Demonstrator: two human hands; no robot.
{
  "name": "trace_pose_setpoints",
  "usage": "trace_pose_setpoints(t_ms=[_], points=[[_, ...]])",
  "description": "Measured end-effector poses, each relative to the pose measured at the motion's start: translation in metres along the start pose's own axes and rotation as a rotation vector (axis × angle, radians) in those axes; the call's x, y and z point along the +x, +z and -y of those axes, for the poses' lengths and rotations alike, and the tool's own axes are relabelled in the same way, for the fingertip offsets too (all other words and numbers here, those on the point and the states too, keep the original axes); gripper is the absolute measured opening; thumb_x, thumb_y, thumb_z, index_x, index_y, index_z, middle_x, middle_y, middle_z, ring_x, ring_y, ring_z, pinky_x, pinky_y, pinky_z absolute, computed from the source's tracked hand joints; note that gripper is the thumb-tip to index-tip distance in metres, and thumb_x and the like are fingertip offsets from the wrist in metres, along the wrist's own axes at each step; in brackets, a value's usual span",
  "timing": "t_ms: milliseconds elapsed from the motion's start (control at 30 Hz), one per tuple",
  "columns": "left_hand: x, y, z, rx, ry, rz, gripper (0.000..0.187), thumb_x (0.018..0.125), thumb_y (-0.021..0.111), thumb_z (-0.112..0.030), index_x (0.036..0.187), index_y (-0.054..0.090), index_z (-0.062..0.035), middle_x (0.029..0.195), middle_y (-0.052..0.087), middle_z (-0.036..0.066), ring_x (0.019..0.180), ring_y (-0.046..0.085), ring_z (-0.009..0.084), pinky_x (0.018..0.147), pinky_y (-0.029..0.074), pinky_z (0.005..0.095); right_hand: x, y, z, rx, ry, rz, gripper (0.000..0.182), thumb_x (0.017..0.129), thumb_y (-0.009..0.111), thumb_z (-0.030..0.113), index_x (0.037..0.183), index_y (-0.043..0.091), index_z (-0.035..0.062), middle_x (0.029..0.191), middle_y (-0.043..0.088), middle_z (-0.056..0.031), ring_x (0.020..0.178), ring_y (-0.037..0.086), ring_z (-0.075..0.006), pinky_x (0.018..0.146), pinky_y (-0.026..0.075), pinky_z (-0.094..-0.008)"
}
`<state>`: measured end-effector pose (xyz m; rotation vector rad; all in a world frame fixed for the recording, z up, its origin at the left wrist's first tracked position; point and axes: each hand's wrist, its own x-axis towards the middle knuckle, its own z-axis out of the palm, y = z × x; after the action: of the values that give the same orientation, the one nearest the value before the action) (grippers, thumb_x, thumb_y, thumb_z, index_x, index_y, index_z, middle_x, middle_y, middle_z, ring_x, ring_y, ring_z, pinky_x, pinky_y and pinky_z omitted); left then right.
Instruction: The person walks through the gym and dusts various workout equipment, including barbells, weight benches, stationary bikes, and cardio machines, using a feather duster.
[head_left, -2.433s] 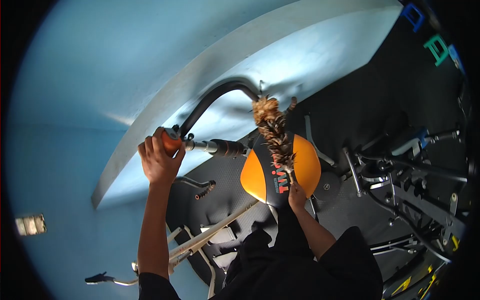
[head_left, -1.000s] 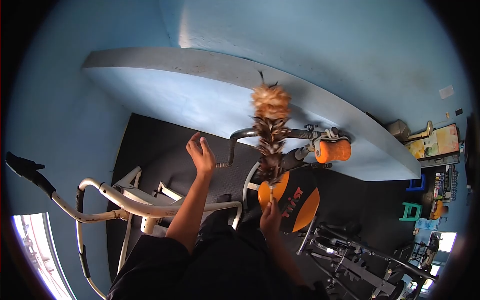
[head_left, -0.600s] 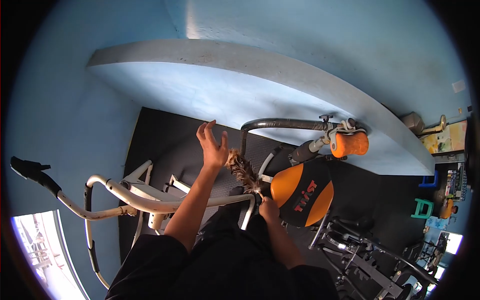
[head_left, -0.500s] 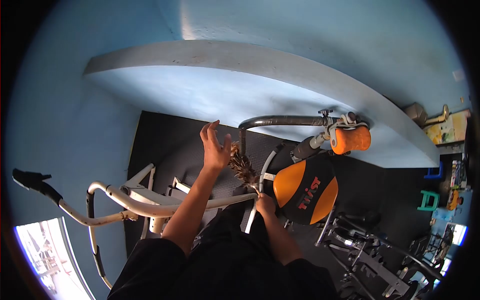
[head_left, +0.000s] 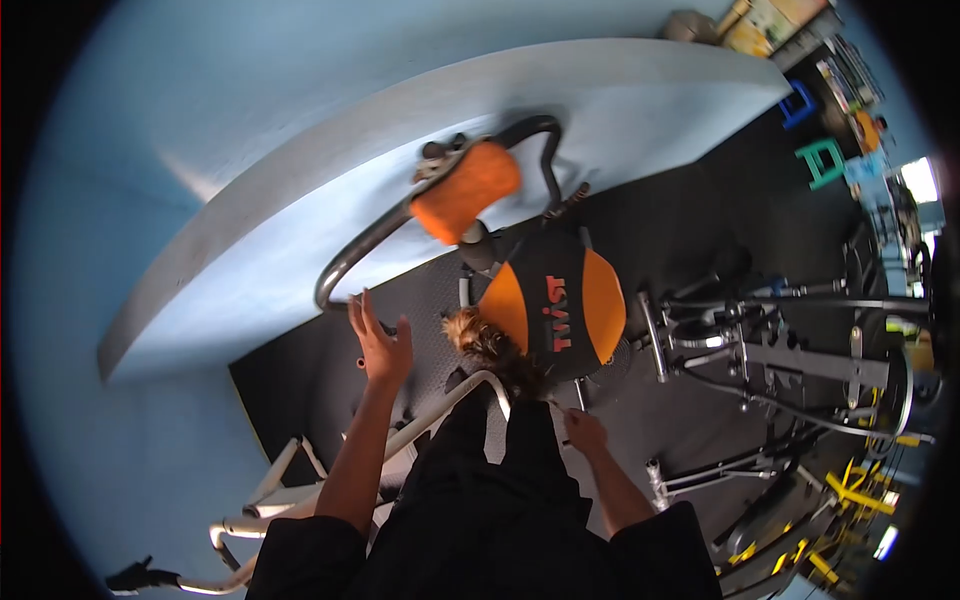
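Note:
My right hand (head_left: 585, 430) is closed round the thin handle of a brown feather duster (head_left: 492, 350). The duster's feathers point up and left, beside the orange and black seat (head_left: 555, 310) marked TWIST. My left hand (head_left: 382, 345) is raised with its fingers apart and nothing in it, near the dark curved bar (head_left: 360, 260) of the machine. An orange pad (head_left: 467, 190) is fixed at the top of that machine, above the seat.
A white tubular frame (head_left: 440, 410) crosses by my legs and runs to the lower left. Black and metal gym machines (head_left: 800, 360) stand at the right. A green stool (head_left: 822, 163) and a blue stool (head_left: 797, 105) are at the upper right, near the curved wall ledge (head_left: 230, 210).
The view has turned and shifted, so the machine appears farther left. My right hand has moved right with the duster, whose feathers now lie by the seat. My left hand remains raised.

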<state>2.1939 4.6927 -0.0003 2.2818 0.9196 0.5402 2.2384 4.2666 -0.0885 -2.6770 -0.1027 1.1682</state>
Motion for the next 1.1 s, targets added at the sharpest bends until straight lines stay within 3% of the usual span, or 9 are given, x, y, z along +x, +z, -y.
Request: trace_pose_setpoints(t_ms=[200, 267, 400, 467, 533, 633, 700, 867, 1100], points=[[-0.067, 0.083, -0.018, 0.034, 0.036, 0.548, 0.08, 0.086, 0.063, -0.024, 0.149, 0.017, -0.005, 0.15, 0.019, 0.03, 0.14, 0.021, 0.0454, 0.112, 0.026, 0.0512, 0.056, 0.029, -0.107, 0.39, 0.052, -0.254, 0.033, 0.094, 0.052, 0.036, 0.104, 0.066, 0.0094, 0.094, 0.068, -0.0156, 0.095, 0.064, -0.0355, 0.079, 0.05, -0.0434], [-0.085, 0.109, -0.019, 0.015, 0.028, 0.656, 0.08, 0.087, 0.062, -0.025, 0.149, 0.017, -0.0048, 0.149, 0.02, 0.03, 0.139, 0.022, 0.0451, 0.112, 0.026, 0.0508, 0.083, 0.047, -0.092, 0.624, 0.133, -0.255, 0.04, 0.096, 0.045, 0.039, 0.119, 0.061, 0.0108, 0.1, 0.067, -0.02, 0.098, 0.063, -0.0381, 0.084, 0.049, -0.0466], [-0.11, 0.151, -0.024, 0.056, -0.17, 0.877, 0.08, 0.088, 0.062, -0.026, 0.149, 0.015, -0.0039, 0.148, 0.023, 0.03, 0.139, 0.023, 0.0441, 0.112, 0.026, 0.049, 0.092, 0.045, -0.053, 0.343, -0.084, 0.039, 0.031, 0.1, 0.039, 0.034, 0.107, 0.056, 0.009, 0.097, 0.065, -0.0182, 0.096, 0.063, -0.038, 0.08, 0.048, -0.047], [-0.114, 0.171, -0.022, 0.104, -0.132, 0.876, 0.081, 0.088, 0.062, -0.028, 0.149, 0.014, -0.0039, 0.146, 0.026, 0.03, 0.135, 0.031, 0.0443, 0.11, 0.031, 0.0477, 0.111, 0.031, -0.062, 0.169, -0.146, 0.233, 0.031, 0.101, 0.038, 0.035, 0.106, 0.054, 0.0088, 0.096, 0.066, -0.0186, 0.094, 0.063, -0.039, 0.079, 0.048, -0.0489], [-0.12, 0.183, -0.03, 0.083, -0.322, 0.925, 0.081, 0.089, 0.061, -0.029, 0.15, 0.013, -0.0037, 0.146, 0.026, 0.03, 0.128, 0.039, 0.0442, 0.106, 0.036, 0.0474, 0.121, 0.036, -0.095, 0.292, -0.072, 0.038, 0.03, 0.1, 0.038, 0.037, 0.104, 0.049, 0.0094, 0.091, 0.067, -0.0177, 0.09, 0.063, -0.0418, 0.076, 0.048, -0.053], [-0.14, 0.204, -0.014, 0.182, -0.259, 0.913, 0.081, 0.088, 0.062, -0.027, 0.149, 0.014, -0.0009, 0.145, 0.03, 0.03, 0.12, 0.049, 0.0408, 0.1, 0.043, 0.0444, 0.122, 0.042, -0.138, 0.389, 0.194, -0.038, 0.029, 0.1, 0.038, 0.037, 0.103, 0.05, 0.0109, 0.089, 0.066, -0.0185, 0.085, 0.064, -0.0413, 0.073, 0.048, -0.0536], [-0.156, 0.223, 0.001, 0.253, -0.173, 0.9, 0.081, 0.088, 0.063, -0.026, 0.149, 0.017, -0.0009, 0.142, 0.036, 0.03, 0.115, 0.055, 0.0383, 0.096, 0.046, 0.0431, 0.108, 0.034, -0.172, 0.274, 0.08, 0.067, 0.028, 0.1, 0.038, 0.036, 0.103, 0.049, 0.0112, 0.088, 0.066, -0.0195, 0.085, 0.064, -0.0412, 0.071, 0.048, -0.0535], [-0.167, 0.251, -0.021, 0.161, -0.25, 0.994, 0.079, 0.087, 0.061, -0.026, 0.145, 0.019, 0.0077, 0.141, 0.033, 0.034, 0.131, 0.035, 0.0469, 0.109, 0.031, 0.0476, 0.047, 0.063, -0.263, 0.167, 0.192, 0.071, 0.028, 0.101, 0.037, 0.036, 0.103, 0.047, 0.0106, 0.085, 0.065, -0.0232, 0.083, 0.064, -0.0433, 0.069, 0.049, -0.0542], [-0.19, 0.302, -0.03, 0.531, 0.102, 1.14, 0.081, 0.087, 0.058, -0.036, 0.152, 0.016, -0.0143, 0.156, -0.004, 0.027, 0.135, 0.032, 0.0462, 0.109, 0.034, 0.0502, -0.051, 0.077, -0.284, 0.258, 0.49, -0.011, 0.033, 0.1, 0.037, 0.036, 0.097, 0.05, 0.0062, 0.088, 0.064, -0.0272, 0.086, 0.06, -0.0494, 0.071, 0.045, -0.0587]])
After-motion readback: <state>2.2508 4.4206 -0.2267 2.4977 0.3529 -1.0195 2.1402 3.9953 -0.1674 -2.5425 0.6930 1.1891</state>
